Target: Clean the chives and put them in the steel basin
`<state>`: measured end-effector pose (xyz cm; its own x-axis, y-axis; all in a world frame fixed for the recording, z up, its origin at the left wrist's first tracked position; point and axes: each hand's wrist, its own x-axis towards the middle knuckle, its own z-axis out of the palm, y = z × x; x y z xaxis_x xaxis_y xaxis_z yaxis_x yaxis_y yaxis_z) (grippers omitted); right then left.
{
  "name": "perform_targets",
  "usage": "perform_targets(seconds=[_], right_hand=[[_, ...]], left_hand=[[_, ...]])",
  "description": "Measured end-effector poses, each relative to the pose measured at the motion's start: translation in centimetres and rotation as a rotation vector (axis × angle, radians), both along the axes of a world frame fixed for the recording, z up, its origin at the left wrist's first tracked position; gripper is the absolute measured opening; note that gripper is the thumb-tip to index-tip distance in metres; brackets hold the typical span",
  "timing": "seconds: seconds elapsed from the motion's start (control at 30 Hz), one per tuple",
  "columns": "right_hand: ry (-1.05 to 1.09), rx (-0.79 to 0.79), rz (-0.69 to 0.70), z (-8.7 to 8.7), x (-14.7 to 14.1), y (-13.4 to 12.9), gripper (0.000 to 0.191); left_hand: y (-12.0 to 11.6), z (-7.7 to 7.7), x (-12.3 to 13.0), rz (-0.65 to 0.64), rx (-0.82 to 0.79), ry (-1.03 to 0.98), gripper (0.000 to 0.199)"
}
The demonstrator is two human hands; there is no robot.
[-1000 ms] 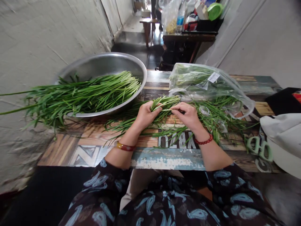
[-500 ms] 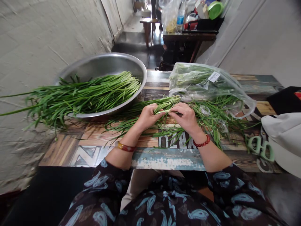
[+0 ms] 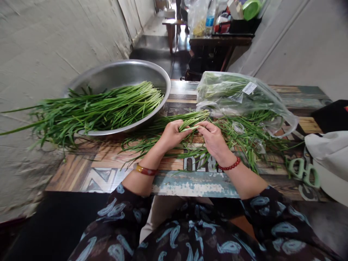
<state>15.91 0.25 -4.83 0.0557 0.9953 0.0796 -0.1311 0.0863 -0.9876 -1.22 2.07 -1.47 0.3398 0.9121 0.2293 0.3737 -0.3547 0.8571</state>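
Observation:
My left hand (image 3: pixel 172 135) is closed round a few garlic chives (image 3: pixel 189 128), their pale ends pointing right. At those pale ends, the fingertips of my right hand (image 3: pixel 213 139) are pinched together on the stalks. Under and behind both hands lies a loose pile of chives (image 3: pixel 152 132), its pale ends gathered just beyond my fingers. To the left, a large steel basin (image 3: pixel 119 69) holds a thick bundle of chives (image 3: pixel 108 107), with leafy tips hanging over its rim. Scattered leaves and trimmings (image 3: pixel 244 139) spread to the right of my right hand.
A clear plastic bag (image 3: pixel 261 96) with more chives lies at the back right. Green-handled scissors (image 3: pixel 303 172) and a white cap (image 3: pixel 330 159) are at the right edge of the patterned table (image 3: pixel 190 183). A wall (image 3: pixel 54 65) borders the left; another table (image 3: pixel 220 40) stands beyond.
My right hand has turned slightly, and its fingers have shifted on the pale ends of the stalks. My left hand keeps its hold, almost in the same place.

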Motion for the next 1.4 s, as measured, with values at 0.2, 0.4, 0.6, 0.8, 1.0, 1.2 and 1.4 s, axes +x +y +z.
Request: perform_targets(seconds=[0.2, 0.4, 0.6, 0.8, 1.0, 1.2, 1.4], right_hand=[[0.016, 0.015, -0.079, -0.1, 1.5, 0.8, 0.032], [-0.147, 0.133, -0.167, 1.7, 3.6, 0.8, 0.035], [-0.764, 0.4, 0.023, 3.6, 5.0, 0.3, 0.031], [-0.83, 0.523, 0.008, 2.9, 4.1, 0.4, 0.019], [-0.875, 0.611, 0.033, 1.9, 3.5, 0.4, 0.015], [-0.795, 0.56, 0.038, 2.4, 3.2, 0.1, 0.024], [-0.486, 0.26, -0.107, 1.8, 3.9, 0.7, 0.034]], left_hand=[[0.1, -0.1, -0.2, 0.031, -0.044, 0.029, 0.026], [0.3, -0.4, -0.3, 0.071, -0.104, 0.016, 0.026], [0.3, -0.5, -0.4, 0.051, -0.081, 0.013, 0.027], [0.1, 0.0, -0.5, -0.004, -0.075, 0.038, 0.028], [0.3, -0.1, -0.4, -0.079, 0.045, 0.103, 0.03], [-0.2, 0.0, 0.0, -0.096, 0.139, 0.27, 0.013], [-0.3, 0.2, 0.0, -0.1, 0.219, 0.246, 0.017]])
